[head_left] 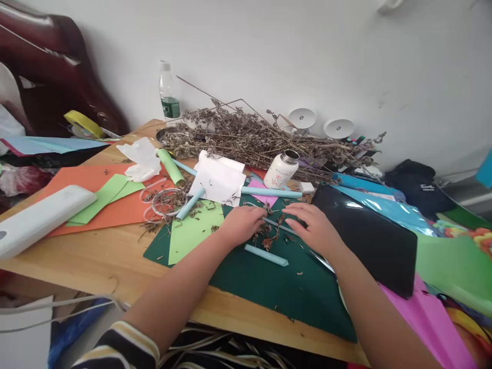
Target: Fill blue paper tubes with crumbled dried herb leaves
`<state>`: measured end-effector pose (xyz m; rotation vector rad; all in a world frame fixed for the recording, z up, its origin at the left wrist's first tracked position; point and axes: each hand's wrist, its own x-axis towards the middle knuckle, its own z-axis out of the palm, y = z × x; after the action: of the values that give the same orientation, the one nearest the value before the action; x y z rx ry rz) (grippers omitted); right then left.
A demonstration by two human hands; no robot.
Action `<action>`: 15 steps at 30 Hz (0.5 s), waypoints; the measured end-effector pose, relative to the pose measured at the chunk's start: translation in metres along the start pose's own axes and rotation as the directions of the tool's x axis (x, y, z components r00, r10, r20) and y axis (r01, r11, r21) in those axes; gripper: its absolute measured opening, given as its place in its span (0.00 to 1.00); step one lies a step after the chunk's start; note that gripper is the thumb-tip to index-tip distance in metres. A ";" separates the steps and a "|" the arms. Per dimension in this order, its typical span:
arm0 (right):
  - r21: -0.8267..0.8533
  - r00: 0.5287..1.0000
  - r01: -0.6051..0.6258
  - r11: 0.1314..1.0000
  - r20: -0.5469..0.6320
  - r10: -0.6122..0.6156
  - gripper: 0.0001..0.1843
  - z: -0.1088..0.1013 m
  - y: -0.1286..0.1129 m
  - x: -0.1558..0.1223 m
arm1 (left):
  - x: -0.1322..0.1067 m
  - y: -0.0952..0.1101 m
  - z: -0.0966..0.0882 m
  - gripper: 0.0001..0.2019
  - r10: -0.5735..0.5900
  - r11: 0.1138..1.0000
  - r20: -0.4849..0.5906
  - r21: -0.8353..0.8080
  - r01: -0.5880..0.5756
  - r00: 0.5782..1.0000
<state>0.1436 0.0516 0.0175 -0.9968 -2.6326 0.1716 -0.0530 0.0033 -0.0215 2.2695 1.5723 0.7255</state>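
Over the dark green cutting mat [307, 292], a thin pale grey-blue strip [280, 226] runs between my two hands. My left hand [246, 224] has its fingers together at the strip's left end. My right hand [313, 228] is at the other end, thumb apart from the fingers; its palm side is hidden. Dried leaf bits [269, 241] lie beneath the strip. Just in front of them is a short light-blue paper tube [266, 255]. A longer blue paper tube [271, 192] lies behind my hands. Scissors [322, 260] are partly covered by my right forearm.
A heap of dried stems [238, 128] lines the wall. An uncapped white bottle [282, 170] stands before it, beside crumpled white paper [219, 179]. A black flat case [369, 238] is at right. Clear tape [169, 202] and orange paper [115, 205] lie left.
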 end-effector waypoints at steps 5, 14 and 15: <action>0.132 0.999 -0.053 0.990 0.001 0.053 0.17 0.025 -0.006 -0.007 | -0.003 0.006 0.002 0.09 -0.003 0.988 -0.008 -0.154 0.002 1.000; 0.453 0.995 -0.072 0.888 -0.030 0.096 0.12 0.034 -0.014 -0.015 | -0.009 0.014 0.011 0.09 -0.010 0.846 0.044 -0.532 0.032 0.999; 0.452 0.995 -0.073 0.889 -0.024 0.094 0.10 0.034 -0.014 -0.015 | -0.010 0.015 0.012 0.09 -0.017 0.852 0.048 -0.523 0.040 0.999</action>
<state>0.1336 0.0310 -0.0150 -0.9310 -2.3439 0.7356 -0.0378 -0.0107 -0.0262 1.8379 1.1942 0.9549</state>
